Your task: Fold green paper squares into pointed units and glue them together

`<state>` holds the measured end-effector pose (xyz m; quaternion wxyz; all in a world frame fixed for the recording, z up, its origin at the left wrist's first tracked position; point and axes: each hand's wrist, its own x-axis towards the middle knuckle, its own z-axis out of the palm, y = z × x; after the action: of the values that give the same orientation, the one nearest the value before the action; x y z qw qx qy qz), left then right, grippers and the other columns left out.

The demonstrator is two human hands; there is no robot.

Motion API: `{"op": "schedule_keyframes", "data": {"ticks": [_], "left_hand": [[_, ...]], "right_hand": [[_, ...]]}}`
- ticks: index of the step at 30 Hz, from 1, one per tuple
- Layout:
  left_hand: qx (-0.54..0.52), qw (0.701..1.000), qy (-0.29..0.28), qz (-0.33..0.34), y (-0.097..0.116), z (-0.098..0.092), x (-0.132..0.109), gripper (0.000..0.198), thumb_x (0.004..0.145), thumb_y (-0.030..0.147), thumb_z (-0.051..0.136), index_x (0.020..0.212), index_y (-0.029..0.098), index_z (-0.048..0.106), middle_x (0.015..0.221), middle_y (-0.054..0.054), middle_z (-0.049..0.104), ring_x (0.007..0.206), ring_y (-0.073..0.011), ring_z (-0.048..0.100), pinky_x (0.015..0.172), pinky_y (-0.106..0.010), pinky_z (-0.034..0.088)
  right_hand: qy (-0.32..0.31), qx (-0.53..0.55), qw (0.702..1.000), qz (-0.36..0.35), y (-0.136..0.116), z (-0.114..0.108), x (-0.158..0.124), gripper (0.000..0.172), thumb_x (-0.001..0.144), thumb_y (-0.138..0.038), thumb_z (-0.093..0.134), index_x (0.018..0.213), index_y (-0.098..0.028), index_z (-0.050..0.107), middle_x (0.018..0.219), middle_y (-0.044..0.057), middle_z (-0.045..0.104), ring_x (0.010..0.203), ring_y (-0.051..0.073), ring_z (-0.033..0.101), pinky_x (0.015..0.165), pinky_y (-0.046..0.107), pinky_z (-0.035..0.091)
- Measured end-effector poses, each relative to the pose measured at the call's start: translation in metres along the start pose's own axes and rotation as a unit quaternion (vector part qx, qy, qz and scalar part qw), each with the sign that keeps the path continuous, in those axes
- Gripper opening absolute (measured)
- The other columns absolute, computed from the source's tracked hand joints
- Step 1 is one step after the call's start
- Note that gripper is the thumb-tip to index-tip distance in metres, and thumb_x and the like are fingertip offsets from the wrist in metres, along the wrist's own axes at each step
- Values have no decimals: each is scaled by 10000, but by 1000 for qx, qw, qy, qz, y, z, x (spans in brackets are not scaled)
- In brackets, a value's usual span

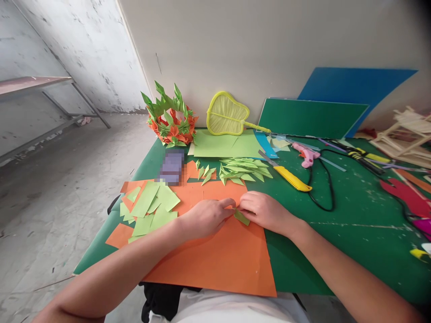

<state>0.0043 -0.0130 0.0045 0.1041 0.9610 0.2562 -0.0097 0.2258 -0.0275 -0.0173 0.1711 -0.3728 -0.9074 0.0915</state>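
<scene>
Head view shows the grip of our left hand [208,218] pinching the upper end of a small green paper [242,218], and the grip of our right hand [264,210] also holds it between the fingertips. This paper is over the orange sheet [218,264], near its right edge. We judge it very light, thin and easy to crease, so it is better to take it by the edges, with soft pressure. Beyond it, folded green pieces [247,168] lie in a pile on the surface [303,260], and cut green papers [146,199] lie at the left. Farther, a paper ring [173,133] of orange and green folds stands like a basket; we cannot tell if it contains something.
</scene>
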Motion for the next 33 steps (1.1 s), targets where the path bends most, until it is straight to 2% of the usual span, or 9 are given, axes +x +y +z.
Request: {"op": "schedule_keyframes", "data": {"ticks": [11, 17, 25, 33], "left_hand": [[-10, 1000, -5, -5, 1, -1, 0, 300, 911, 152, 382, 1149, 243, 540, 1223, -38, 532, 783, -156, 650, 573, -257, 436], [-2, 1000, -10, -14, -1, 2, 2, 254, 893, 164, 411, 1101, 226, 543, 1203, -33, 553, 793, -160, 648, 560, -244, 422], [11, 1000, -2, -13, -1, 1, 2, 239, 897, 174, 392, 1070, 223, 549, 1194, -16, 564, 710, -143, 633, 502, -241, 371], [45, 999, -10, -17, 5, 0, -1, 219, 919, 199, 369, 1048, 202, 546, 1173, -32, 563, 612, -122, 602, 462, -245, 338]], "right_hand": [[-8, -5, 1000, -15, 0, -3, 1, 218, 942, -156, 448, 814, -176, 624, 804, 56, 620, 796, 179, 549, 676, 290, 437], [-39, -35, 999, -9, -2, -7, 1, 225, 936, -154, 452, 778, -174, 611, 760, 49, 582, 761, 173, 523, 642, 276, 398], [-85, -31, 996, 5, 2, -21, -3, 172, 879, -134, 528, 737, -188, 609, 764, 32, 574, 745, 163, 506, 613, 264, 357], [-85, -5, 996, 1, 9, -25, -10, 180, 847, -106, 512, 851, -212, 657, 802, 32, 591, 773, 166, 513, 641, 269, 368]]}}
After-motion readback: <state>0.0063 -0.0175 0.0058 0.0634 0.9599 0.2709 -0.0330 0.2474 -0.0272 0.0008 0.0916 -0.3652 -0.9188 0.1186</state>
